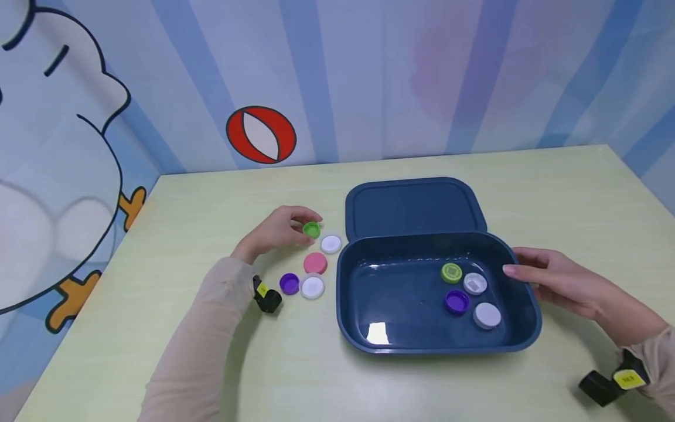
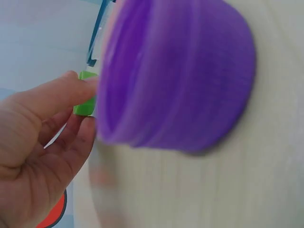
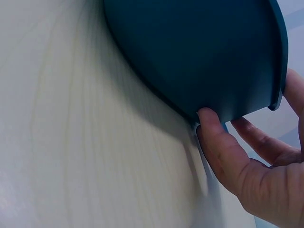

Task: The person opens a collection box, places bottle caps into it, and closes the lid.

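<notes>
My left hand [image 1: 279,231] pinches a green bottle cap [image 1: 312,230] between thumb and fingers, left of the dark blue box [image 1: 401,351]. The left wrist view shows this hand [image 2: 47,137] on the green cap [image 2: 84,107], with a purple cap [image 2: 204,76] large in front. On the table close by lie a white cap [image 1: 331,244], a pink cap [image 1: 315,263], the purple cap [image 1: 289,283] and another white cap [image 1: 313,286]. My right hand [image 1: 564,284] grips the box's right end, thumb over the rim and fingers against the outside wall [image 3: 190,57].
Inside the box, toward its right side, lie a green cap [image 1: 451,272], a white cap [image 1: 475,283], a purple cap [image 1: 456,302] and a second white cap [image 1: 487,315]. A dark blue lid [image 1: 416,208] lies flat behind the box. The patterned wall [image 1: 364,82] borders the table's back edge.
</notes>
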The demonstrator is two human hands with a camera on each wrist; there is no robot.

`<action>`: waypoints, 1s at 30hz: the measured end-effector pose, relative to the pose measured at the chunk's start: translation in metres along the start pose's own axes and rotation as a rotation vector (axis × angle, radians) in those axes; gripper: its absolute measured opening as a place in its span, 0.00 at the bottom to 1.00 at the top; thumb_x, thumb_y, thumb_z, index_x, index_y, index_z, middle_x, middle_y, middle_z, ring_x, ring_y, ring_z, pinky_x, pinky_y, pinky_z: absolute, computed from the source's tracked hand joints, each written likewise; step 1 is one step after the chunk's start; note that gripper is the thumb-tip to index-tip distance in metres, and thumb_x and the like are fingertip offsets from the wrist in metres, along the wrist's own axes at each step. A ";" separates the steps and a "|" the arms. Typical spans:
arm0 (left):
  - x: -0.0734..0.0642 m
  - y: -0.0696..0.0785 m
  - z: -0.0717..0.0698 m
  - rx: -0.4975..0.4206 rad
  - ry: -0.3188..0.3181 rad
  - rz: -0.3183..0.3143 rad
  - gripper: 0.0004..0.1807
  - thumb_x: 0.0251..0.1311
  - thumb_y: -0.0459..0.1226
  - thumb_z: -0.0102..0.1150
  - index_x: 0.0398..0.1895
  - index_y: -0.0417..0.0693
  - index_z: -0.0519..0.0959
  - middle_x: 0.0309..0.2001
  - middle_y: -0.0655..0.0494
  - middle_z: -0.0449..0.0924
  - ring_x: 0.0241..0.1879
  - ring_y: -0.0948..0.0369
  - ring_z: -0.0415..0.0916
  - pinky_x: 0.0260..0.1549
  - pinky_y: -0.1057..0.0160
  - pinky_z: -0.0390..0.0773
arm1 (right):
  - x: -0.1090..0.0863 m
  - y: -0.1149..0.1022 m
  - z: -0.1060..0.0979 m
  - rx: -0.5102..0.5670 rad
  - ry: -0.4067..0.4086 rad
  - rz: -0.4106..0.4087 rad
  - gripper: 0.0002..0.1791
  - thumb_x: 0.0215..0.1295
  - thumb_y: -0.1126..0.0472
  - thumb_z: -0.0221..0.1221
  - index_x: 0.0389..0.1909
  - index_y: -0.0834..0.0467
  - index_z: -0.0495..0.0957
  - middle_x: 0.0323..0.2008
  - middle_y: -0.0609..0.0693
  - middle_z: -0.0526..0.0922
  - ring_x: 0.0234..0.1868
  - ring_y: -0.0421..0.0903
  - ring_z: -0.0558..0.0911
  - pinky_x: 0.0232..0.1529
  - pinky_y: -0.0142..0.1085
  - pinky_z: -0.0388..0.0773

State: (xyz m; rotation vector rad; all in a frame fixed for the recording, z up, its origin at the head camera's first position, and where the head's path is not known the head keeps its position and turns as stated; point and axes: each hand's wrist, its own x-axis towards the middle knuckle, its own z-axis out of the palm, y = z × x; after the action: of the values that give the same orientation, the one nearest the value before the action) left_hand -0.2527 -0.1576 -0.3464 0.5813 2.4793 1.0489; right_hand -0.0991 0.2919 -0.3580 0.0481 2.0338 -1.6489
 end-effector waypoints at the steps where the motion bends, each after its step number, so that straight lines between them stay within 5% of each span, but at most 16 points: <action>1: -0.001 0.000 -0.001 -0.001 0.006 -0.007 0.22 0.53 0.32 0.64 0.53 0.49 0.77 0.49 0.53 0.75 0.51 0.55 0.69 0.51 0.56 0.73 | 0.000 0.000 0.000 0.000 0.002 0.003 0.38 0.70 0.55 0.49 0.69 0.71 0.43 0.51 0.52 0.73 0.44 0.43 0.79 0.47 0.43 0.77; 21: -0.011 0.011 -0.007 0.039 -0.006 0.089 0.20 0.50 0.31 0.67 0.49 0.44 0.79 0.44 0.53 0.77 0.46 0.55 0.70 0.40 0.61 0.77 | 0.001 -0.002 0.003 -0.009 0.006 0.007 0.38 0.70 0.55 0.49 0.69 0.72 0.42 0.54 0.54 0.72 0.44 0.42 0.79 0.47 0.42 0.77; 30: -0.016 0.025 -0.006 0.037 -0.044 0.115 0.21 0.50 0.30 0.67 0.49 0.42 0.78 0.44 0.53 0.76 0.47 0.55 0.71 0.43 0.60 0.78 | 0.001 -0.003 0.005 -0.028 0.011 0.013 0.39 0.71 0.54 0.48 0.69 0.72 0.41 0.56 0.58 0.70 0.44 0.41 0.78 0.46 0.42 0.78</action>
State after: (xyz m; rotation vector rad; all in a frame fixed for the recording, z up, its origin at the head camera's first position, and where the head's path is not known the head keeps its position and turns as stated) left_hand -0.2365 -0.1541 -0.3212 0.7582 2.4567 1.0232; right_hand -0.0990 0.2862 -0.3561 0.0612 2.0597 -1.6157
